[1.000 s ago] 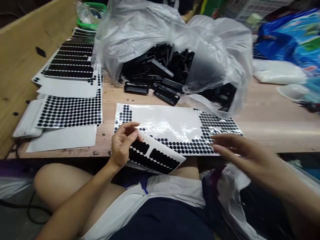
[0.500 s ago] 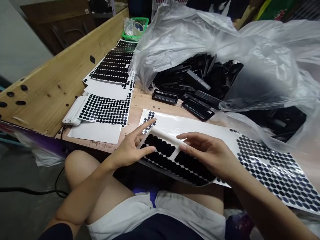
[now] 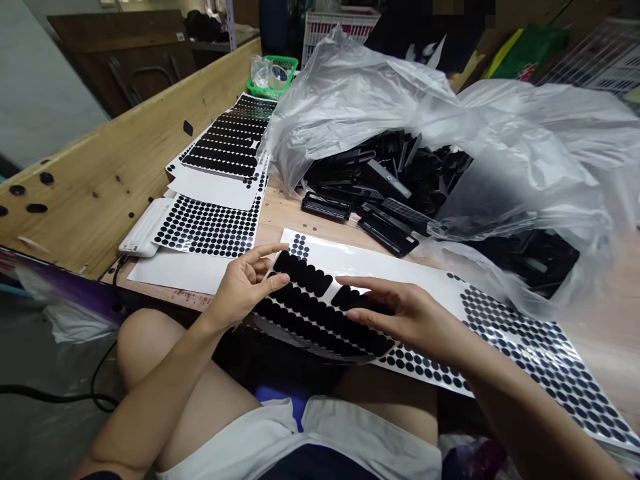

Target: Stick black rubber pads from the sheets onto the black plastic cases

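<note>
A sheet of black round stickers [image 3: 315,310] is held tilted over the table's front edge, its lower side bowed downward. My left hand [image 3: 247,280] grips its left end, thumb on the face and fingers at the back. My right hand [image 3: 395,307] grips the upper right part, thumb on the stickers and forefinger along the top edge. A bare white gap shows in the top row between the hands. Under and behind it lies a larger white sheet [image 3: 425,270] with smaller black dots at both ends.
Behind is a clear plastic bag [image 3: 360,87] spilling black plastic parts [image 3: 385,230]. More sticker sheets [image 3: 205,227] lie at left beside a white device [image 3: 145,230] with a cable. A wooden board [image 3: 100,160] edges the left side. A green basket [image 3: 257,87] stands at the back.
The held sheet has moved slightly left and its upper margin has tipped, so the white strip there hardly shows. Both hands keep their hold. The camera view has shifted a little.
</note>
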`<action>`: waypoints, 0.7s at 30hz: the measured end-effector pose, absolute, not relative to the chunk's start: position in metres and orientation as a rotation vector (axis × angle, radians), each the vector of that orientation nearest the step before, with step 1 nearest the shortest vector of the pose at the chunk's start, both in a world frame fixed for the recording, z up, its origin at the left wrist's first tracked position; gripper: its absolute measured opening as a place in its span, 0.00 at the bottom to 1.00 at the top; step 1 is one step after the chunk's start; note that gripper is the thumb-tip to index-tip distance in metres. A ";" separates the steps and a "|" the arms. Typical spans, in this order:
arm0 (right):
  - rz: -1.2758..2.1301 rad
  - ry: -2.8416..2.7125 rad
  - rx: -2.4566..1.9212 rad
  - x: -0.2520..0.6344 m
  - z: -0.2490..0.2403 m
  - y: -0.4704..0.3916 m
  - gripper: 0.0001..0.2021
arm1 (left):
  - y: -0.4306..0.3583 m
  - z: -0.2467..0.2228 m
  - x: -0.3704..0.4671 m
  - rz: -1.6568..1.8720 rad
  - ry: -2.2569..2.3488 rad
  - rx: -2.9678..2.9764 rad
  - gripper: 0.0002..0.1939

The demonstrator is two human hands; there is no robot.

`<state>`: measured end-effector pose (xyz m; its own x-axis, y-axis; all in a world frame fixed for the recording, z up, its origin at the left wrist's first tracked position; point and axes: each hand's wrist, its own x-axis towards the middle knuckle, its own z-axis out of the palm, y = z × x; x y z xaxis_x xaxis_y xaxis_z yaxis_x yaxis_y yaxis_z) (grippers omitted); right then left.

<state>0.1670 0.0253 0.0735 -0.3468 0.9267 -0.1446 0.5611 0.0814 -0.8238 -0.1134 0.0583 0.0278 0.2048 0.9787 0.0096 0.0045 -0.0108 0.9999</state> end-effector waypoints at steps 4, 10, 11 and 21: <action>1.153 -1.914 -1.527 0.171 0.065 0.029 0.24 | 0.061 0.029 -0.118 1.020 1.203 1.373 0.28; 1.105 -1.956 -1.572 0.160 0.048 0.035 0.21 | 0.047 0.034 -0.093 1.287 1.246 1.681 0.11; 1.088 -1.971 -1.578 0.158 0.047 0.037 0.22 | 0.043 0.034 -0.087 1.141 1.059 1.679 0.09; 0.460 -1.696 -1.754 0.199 0.035 0.110 0.13 | 0.046 0.012 -0.073 0.721 0.763 1.228 0.16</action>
<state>0.1992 0.1100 0.0351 0.1025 0.9776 0.1838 0.7508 0.0451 -0.6589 -0.0730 0.0464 0.0119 0.5586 0.8211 -0.1171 -0.0709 0.1880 0.9796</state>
